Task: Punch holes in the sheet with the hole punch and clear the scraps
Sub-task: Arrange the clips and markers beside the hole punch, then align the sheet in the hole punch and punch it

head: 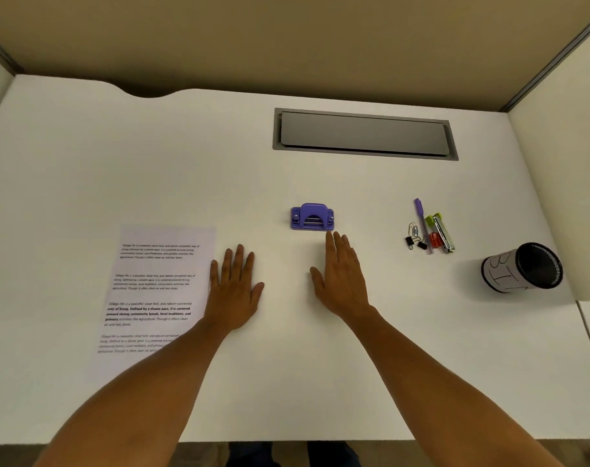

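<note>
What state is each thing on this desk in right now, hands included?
Left hand: open, flat on the desk.
Right hand: open, fingertips just short of the hole punch.
Hole punch: untouched, no paper in it.
Sheet: flat, unpunched as far as visible.
Pen cup: tipped on its side.
Desk hatch: closed.

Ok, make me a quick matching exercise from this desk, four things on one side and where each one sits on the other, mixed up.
Things:
1. hole punch
2. printed sheet
3. black cup
4. purple pen

Places:
A. far right, tipped on its side
B. by the left hand
C. just beyond the right hand fingertips
D. among clips and a stapler

Pairs: 1-C, 2-B, 3-A, 4-D
</note>
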